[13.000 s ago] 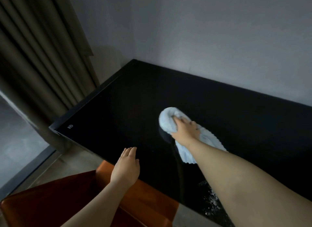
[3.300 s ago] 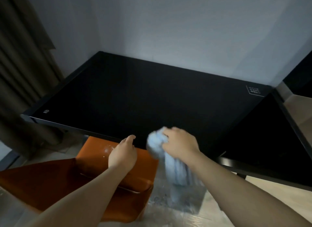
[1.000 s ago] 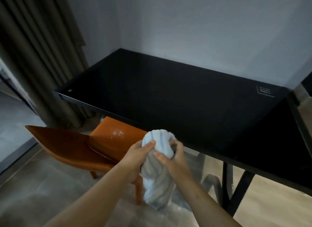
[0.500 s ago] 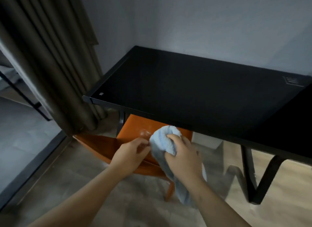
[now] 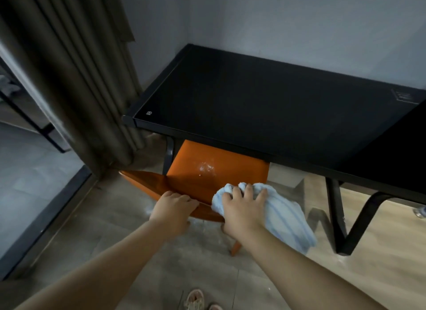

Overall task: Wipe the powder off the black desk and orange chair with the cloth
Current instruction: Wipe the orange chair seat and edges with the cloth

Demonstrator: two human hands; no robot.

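From the head camera I look down at my two hands and the orange chair (image 5: 207,157). The chair is pushed partway under the black desk (image 5: 253,106), so only the near part of its seat shows. A small white patch of powder (image 5: 206,166) sits on the seat, close to the desk's front edge.

My left hand (image 5: 173,208) is on the near rim of the chair. Its fingers are bent over the rim and grip it.

My right hand (image 5: 242,211) is just beside the left one, on the cloth (image 5: 285,215). The cloth is light blue and bunched up. Its front end lies on the near edge of the chair, and the rest hangs down to the right of my wrist. My fingers are spread a bit and curl over the top of the bunch, holding it. The cloth is near the powder but does not touch it.

The desk top looks dark and shiny. A black desk leg (image 5: 338,217) stands on the right. A brown curtain (image 5: 69,79) hangs on the left. There is some pale dust on the floor (image 5: 161,275) under the chair. A sandal (image 5: 194,300) shows at the bottom.
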